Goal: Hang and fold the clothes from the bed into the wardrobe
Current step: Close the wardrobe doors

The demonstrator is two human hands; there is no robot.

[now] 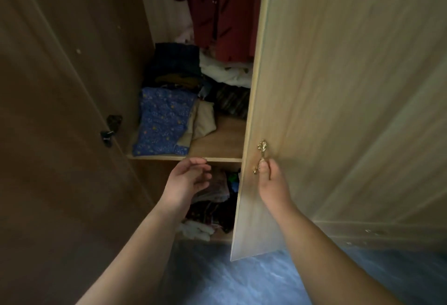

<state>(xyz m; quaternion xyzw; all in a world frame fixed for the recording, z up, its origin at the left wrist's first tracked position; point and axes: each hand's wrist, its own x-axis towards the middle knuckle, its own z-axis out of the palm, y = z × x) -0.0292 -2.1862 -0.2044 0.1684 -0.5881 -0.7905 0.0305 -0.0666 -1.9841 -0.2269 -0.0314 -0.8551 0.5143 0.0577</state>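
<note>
I face a wooden wardrobe whose right door (338,86) stands partly open. My right hand (272,183) grips the gold handle (260,153) at the door's edge. My left hand (187,178) hovers empty, fingers apart, just below the front edge of the shelf (217,145). On that shelf lie a folded blue patterned cloth (162,120), a beige fold (204,120), dark folded clothes (176,65) and white fabric (225,69). Dark red garments (225,9) hang above. The bed is out of view.
The left door (55,111) is swung wide open, with a dark lock and key (110,128) on its edge. A lower compartment holds a heap of mixed clothes (212,203). Blue patterned floor (242,278) lies below.
</note>
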